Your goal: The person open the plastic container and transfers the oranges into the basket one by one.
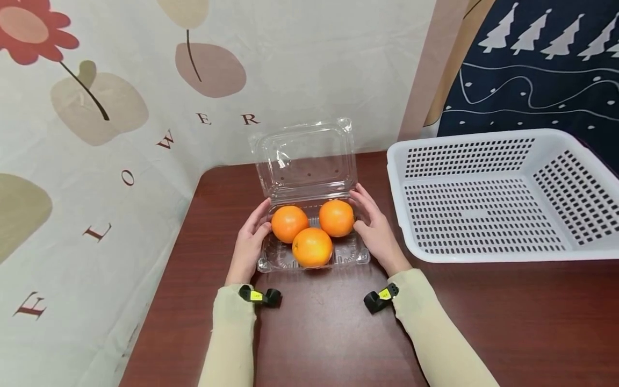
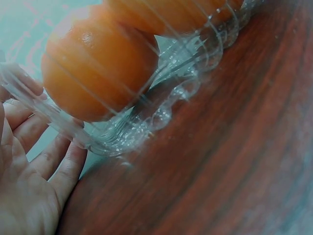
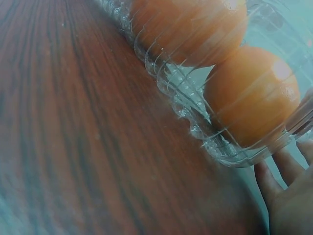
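Note:
A clear plastic clamshell box (image 1: 348, 252) sits on the table with its lid (image 1: 307, 156) raised at the back. Three oranges lie in its base: one at left (image 1: 289, 224), one at right (image 1: 337, 218) and one in front (image 1: 312, 247). My left hand (image 1: 249, 242) grips the box's left side, thumb at the rim and fingers along the outer wall. On the opposite side, my right hand (image 1: 379, 236) holds the right wall the same way. Both wrist views show fingers (image 2: 68, 164) against the clear wall, with an orange (image 3: 252, 98) just behind it.
A large white perforated basket (image 1: 401, 215) stands right of the box. The brown wooden table (image 1: 314, 333) meets a flower-printed cloth (image 1: 319, 64) behind and at left. A dark blue cloth with white trees (image 1: 532, 86) hangs behind the basket.

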### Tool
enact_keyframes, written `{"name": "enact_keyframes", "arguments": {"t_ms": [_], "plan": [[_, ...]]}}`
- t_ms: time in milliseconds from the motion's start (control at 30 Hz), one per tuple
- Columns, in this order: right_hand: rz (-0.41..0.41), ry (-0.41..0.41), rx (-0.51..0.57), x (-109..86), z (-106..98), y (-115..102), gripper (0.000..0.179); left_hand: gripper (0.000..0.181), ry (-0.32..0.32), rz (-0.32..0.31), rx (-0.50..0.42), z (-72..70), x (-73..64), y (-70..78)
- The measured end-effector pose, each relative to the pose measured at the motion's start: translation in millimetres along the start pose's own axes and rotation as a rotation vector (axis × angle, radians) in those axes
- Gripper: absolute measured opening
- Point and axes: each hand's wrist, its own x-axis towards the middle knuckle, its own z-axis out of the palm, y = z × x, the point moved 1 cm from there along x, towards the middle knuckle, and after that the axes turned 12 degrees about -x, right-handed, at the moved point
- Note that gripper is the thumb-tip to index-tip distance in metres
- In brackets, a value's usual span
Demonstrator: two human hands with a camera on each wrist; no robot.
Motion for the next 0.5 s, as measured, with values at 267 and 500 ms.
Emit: {"name": "enact_keyframes", "arguments": {"t_ms": [267,500], "plan": [[0.006,0.003,-0.022,-0.5,0.0,-0.6,0.058,0.046,0.008,-0.004,0.010,-7.3,5.4,-13.9],[0.014,-0.004,-0.035,-1.1,-0.5,-1.3,0.054,0.046,0.011,-0.004,0.019,-8.4,4.2,-13.2]]}}
